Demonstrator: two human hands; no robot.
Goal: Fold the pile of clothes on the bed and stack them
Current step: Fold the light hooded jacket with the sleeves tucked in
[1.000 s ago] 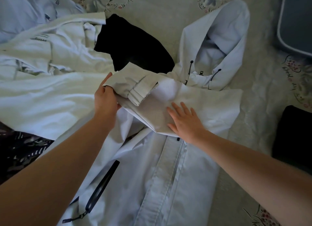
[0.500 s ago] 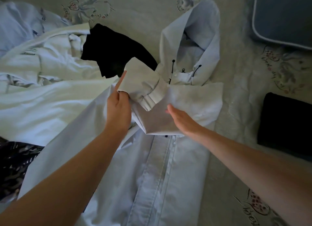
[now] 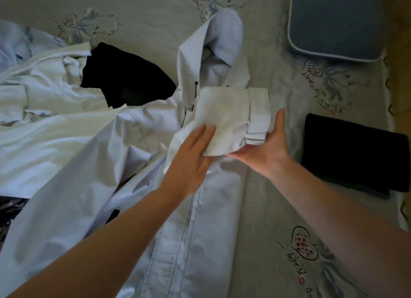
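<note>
Pale blue hooded cotton jacket [image 3: 178, 226] spread front-up along the bed, hood [image 3: 222, 48] pointing away, placket running down the middle. Folded white sleeve with its cuff [image 3: 233, 117] doubled back over the chest, just below the hood. Left hand [image 3: 191, 164] laid flat on the near edge of that sleeve, fingers straight and together, pressing rather than gripping. Right hand [image 3: 264, 146] cupped under and beside the cuff end, palm up, thumb raised along the cuff's outer edge, fingers tucked beneath the cloth and not visible, so no telling how they curl.

Left of the jacket, a heap of unfolded white and pale garments [image 3: 44, 119] overlapping its side, with a crumpled black garment [image 3: 129, 82] on top. Right of it, a flat folded black garment [image 3: 355, 151] well apart on the grey floral bedspread [image 3: 266, 220], and a blue-grey piped cushion [image 3: 333, 22] beyond.

Likely risks: sleeve springing open once the pressing palm lifts, since the doubled cloth looks bulky; cuff sliding off the chest if the supporting hand drops away first; heap edge caught under the jacket's left side and dragged into the next fold.
</note>
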